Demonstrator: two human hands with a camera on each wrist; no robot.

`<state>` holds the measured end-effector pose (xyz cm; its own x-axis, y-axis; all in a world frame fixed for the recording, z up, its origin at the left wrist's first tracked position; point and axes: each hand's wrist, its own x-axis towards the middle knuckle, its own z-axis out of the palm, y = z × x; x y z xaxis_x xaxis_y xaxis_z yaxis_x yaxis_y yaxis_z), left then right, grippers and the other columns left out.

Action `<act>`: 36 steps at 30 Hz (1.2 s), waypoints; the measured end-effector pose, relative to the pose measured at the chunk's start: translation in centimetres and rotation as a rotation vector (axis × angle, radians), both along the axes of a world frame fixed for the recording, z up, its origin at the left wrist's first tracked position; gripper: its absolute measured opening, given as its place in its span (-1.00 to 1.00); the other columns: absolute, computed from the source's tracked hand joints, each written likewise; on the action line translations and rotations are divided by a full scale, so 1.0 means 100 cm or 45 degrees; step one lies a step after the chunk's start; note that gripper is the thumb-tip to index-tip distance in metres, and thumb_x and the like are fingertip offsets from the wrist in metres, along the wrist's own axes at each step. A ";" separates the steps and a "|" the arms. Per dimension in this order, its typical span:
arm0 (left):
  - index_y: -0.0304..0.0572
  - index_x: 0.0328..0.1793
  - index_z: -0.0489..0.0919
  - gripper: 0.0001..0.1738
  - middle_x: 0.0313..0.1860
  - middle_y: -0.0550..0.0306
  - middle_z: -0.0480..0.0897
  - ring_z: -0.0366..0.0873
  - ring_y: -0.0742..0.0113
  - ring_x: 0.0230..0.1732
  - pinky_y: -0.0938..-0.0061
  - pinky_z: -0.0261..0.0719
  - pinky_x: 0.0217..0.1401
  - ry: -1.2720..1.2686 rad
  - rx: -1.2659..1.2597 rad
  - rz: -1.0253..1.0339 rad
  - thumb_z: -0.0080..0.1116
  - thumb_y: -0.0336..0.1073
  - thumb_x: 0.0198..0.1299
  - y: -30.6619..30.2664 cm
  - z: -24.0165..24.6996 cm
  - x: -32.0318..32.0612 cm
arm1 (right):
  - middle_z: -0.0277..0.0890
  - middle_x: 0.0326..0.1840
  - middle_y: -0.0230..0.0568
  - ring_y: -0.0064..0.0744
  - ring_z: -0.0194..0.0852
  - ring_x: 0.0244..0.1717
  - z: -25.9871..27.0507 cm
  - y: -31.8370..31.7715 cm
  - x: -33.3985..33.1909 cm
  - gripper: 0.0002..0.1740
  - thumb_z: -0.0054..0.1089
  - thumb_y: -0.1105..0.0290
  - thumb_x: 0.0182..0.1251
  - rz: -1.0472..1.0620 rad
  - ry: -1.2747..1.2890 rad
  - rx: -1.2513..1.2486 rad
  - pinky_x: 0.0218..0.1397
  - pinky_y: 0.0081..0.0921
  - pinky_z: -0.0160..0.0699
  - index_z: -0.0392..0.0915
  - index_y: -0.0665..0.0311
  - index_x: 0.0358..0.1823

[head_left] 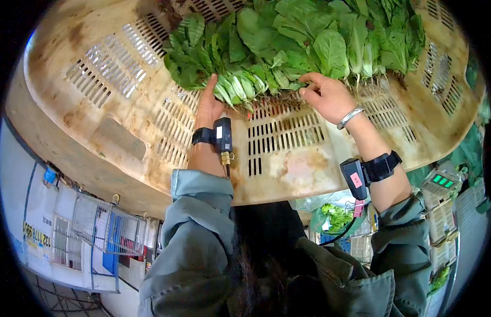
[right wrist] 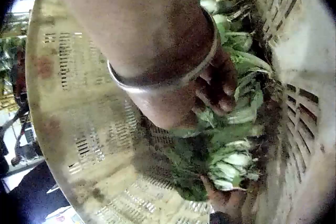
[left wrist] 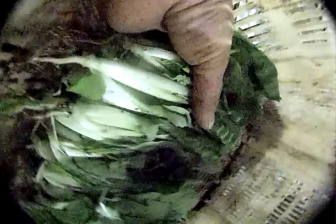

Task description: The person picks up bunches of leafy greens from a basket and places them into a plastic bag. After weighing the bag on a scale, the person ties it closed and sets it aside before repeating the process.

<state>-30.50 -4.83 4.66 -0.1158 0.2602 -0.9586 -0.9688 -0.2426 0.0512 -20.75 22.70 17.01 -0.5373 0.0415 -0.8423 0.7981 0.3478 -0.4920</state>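
Leafy greens (head_left: 314,39) with pale stems lie in a long row inside a dirty cream plastic basket (head_left: 288,158), leaves toward the far side and soil-covered roots (head_left: 272,103) toward me. My left hand (head_left: 207,103) rests against the left end of the row. One straight digit (left wrist: 207,90) presses alongside the white stems (left wrist: 131,85) in the left wrist view; its other fingers are mostly hidden. My right hand (head_left: 330,98) hovers at the root edge near the middle, fingers loosely bent, with a gap between index finger and thumb. Nothing shows between them.
The basket's slotted wall (right wrist: 79,108) curves around the greens. Below its near rim, a bag of greens (head_left: 335,216) stands by my right sleeve. A scale with a lit green display (head_left: 442,181) is at the right, and a wire rack (head_left: 105,224) at the lower left.
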 end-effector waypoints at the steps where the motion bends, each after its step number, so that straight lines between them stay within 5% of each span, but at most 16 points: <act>1: -0.29 0.14 0.30 -0.33 0.06 -0.01 0.43 0.34 0.12 0.09 0.20 0.22 0.21 0.051 0.101 0.121 0.28 -0.15 -0.06 0.002 0.002 0.001 | 0.53 -0.32 -0.04 -0.06 0.47 -0.22 -0.001 0.001 0.001 -0.61 -0.01 0.19 0.11 0.000 -0.004 -0.001 -0.12 -0.30 0.41 0.43 0.28 -0.10; 5: -0.35 0.24 0.18 -0.15 0.25 -0.11 0.21 0.17 0.09 0.23 0.19 0.11 0.26 0.125 -0.263 -0.121 0.32 -0.13 -0.13 0.021 0.020 -0.008 | 0.50 -0.23 0.05 -0.03 0.46 -0.20 -0.003 -0.010 0.002 -0.56 0.01 0.15 0.09 -0.049 -0.045 -0.040 -0.08 -0.30 0.41 0.43 0.34 -0.11; 6: -0.28 0.03 0.39 -0.58 -0.04 0.01 0.51 0.48 0.16 -0.06 0.34 0.43 0.04 0.203 -0.387 -0.217 0.11 -0.22 0.09 0.027 0.033 -0.012 | 0.48 -0.20 0.10 0.00 0.45 -0.19 -0.003 -0.016 0.003 -0.54 0.01 0.13 0.09 -0.172 -0.065 -0.075 -0.07 -0.30 0.40 0.42 0.36 -0.11; 7: -0.31 0.08 0.37 -0.57 0.00 0.01 0.49 0.47 0.24 -0.03 0.40 0.41 0.05 0.661 -0.502 -0.749 0.11 -0.32 0.07 0.021 0.036 -0.007 | 0.48 -0.20 0.10 0.00 0.45 -0.19 -0.008 -0.025 0.002 -0.54 0.01 0.13 0.09 -0.171 -0.070 -0.076 -0.07 -0.30 0.40 0.42 0.36 -0.11; 9: -0.35 0.25 0.18 -0.26 0.18 -0.10 0.30 0.28 0.13 0.16 0.11 0.19 0.18 0.271 -0.131 -0.257 0.18 -0.12 0.00 0.040 0.043 -0.011 | 0.47 -0.21 0.13 -0.05 0.44 -0.14 -0.016 -0.048 -0.024 -0.43 -0.07 0.05 0.15 0.111 -0.238 0.119 -0.05 -0.28 0.37 0.36 0.45 -0.03; 11: -0.30 0.24 0.23 -0.36 0.13 -0.04 0.36 0.33 0.20 0.11 0.35 0.27 0.15 0.342 -0.220 -0.517 0.11 -0.15 0.08 0.058 0.086 -0.014 | 0.40 -0.11 0.21 0.00 0.39 -0.05 -0.036 -0.072 -0.038 -0.36 -0.14 -0.02 0.15 0.017 -0.412 0.043 0.03 -0.27 0.32 0.31 0.47 0.00; 12: -0.26 0.20 0.28 -0.43 0.11 -0.01 0.38 0.36 0.22 0.06 0.42 0.29 0.13 1.302 -0.173 -1.264 0.07 -0.12 0.11 0.006 0.032 0.004 | 0.38 -0.08 0.21 0.04 0.35 -0.03 -0.044 -0.083 -0.042 -0.37 -0.14 0.00 0.16 0.008 -0.415 0.243 0.04 -0.24 0.31 0.28 0.46 0.02; 13: -0.23 0.17 0.31 -0.47 0.11 -0.01 0.38 0.37 0.19 0.05 0.32 0.29 0.14 0.872 -0.064 -0.677 0.04 -0.09 0.13 0.031 0.056 0.001 | 0.35 -0.05 0.22 0.08 0.31 0.00 -0.053 -0.097 -0.041 -0.38 -0.14 0.02 0.17 -0.004 -0.431 0.435 0.05 -0.21 0.30 0.25 0.45 0.05; 15: -0.22 0.13 0.32 -0.48 0.09 0.00 0.41 0.39 0.17 0.05 0.28 0.30 0.14 0.006 -0.100 0.061 0.05 -0.06 0.13 0.044 0.062 -0.004 | 0.30 0.01 0.24 0.17 0.22 0.04 -0.056 -0.117 -0.037 -0.41 -0.13 0.06 0.17 0.001 -0.421 0.589 0.05 -0.11 0.28 0.22 0.40 0.08; 17: -0.21 0.13 0.33 -0.47 0.06 0.01 0.43 0.39 0.16 0.05 0.26 0.31 0.14 0.058 -0.012 0.109 0.06 -0.05 0.12 0.024 0.043 0.006 | 0.27 0.04 0.22 0.18 0.19 0.04 -0.058 -0.127 -0.032 -0.46 -0.14 0.09 0.18 -0.332 -0.392 0.645 0.04 -0.05 0.26 0.24 0.32 0.10; 18: -0.20 0.12 0.33 -0.47 0.03 0.02 0.45 0.39 0.15 0.05 0.24 0.32 0.13 0.121 0.088 0.158 0.06 -0.04 0.12 0.021 0.039 0.007 | 0.22 0.06 0.16 0.12 0.05 0.17 -0.054 -0.123 -0.038 -0.52 -0.11 0.13 0.19 -0.315 -0.524 0.536 0.08 -0.16 0.25 0.25 0.24 0.07; 21: -0.19 0.11 0.33 -0.47 -0.02 0.03 0.49 0.40 0.13 0.03 0.20 0.35 0.10 -0.013 0.099 0.003 0.09 -0.04 0.09 0.021 0.036 0.001 | 0.22 0.06 0.14 0.05 0.14 0.12 -0.058 -0.117 -0.045 -0.52 -0.12 0.14 0.20 -0.238 -0.553 0.292 0.08 -0.21 0.27 0.25 0.25 0.08; 25: -0.18 0.10 0.34 -0.47 -0.06 0.04 0.50 0.45 0.17 -0.06 0.25 0.41 0.02 0.088 -0.103 -0.106 0.09 -0.03 0.09 0.028 0.027 0.002 | 0.24 0.04 0.09 -0.03 0.19 0.09 -0.047 -0.115 -0.050 -0.45 -0.11 -0.02 0.18 -0.039 -0.479 0.402 0.08 -0.23 0.27 0.32 0.26 0.03; 28: -0.20 0.07 0.36 -0.46 -0.07 0.02 0.50 0.46 0.17 -0.09 0.29 0.42 -0.01 0.205 -0.079 0.076 0.04 0.03 0.11 0.028 0.006 0.018 | 0.29 -0.06 0.17 0.01 0.24 -0.01 -0.050 -0.110 -0.047 -0.35 -0.15 -0.15 0.16 -0.004 -0.313 0.561 0.01 -0.23 0.30 0.39 0.32 -0.03; 33: -0.15 0.12 0.36 -0.33 -0.03 0.07 0.50 0.47 0.13 -0.10 0.27 0.42 0.02 0.131 0.031 0.199 -0.21 0.25 0.13 0.033 0.024 0.013 | 0.27 -0.07 0.11 0.01 0.21 -0.01 -0.041 -0.109 -0.057 -0.24 -0.12 -0.22 0.09 -0.084 -0.233 0.598 0.05 -0.14 0.22 0.36 0.40 -0.01; 36: -0.11 0.15 0.33 -0.31 -0.01 0.07 0.48 0.44 0.14 -0.04 0.23 0.40 0.04 0.428 -0.066 -0.078 -0.22 0.28 0.12 0.048 0.070 -0.006 | 0.28 -0.01 0.23 0.09 0.23 0.04 -0.024 -0.090 -0.069 -0.15 -0.08 -0.24 0.02 -0.288 -0.283 0.362 0.10 -0.21 0.23 0.29 0.48 0.04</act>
<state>-31.14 -0.08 11.67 -0.4131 0.2285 -0.8816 -0.9083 -0.1731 0.3808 -27.61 13.68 14.63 -0.2943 0.3851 -0.8747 0.9459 0.2485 -0.2088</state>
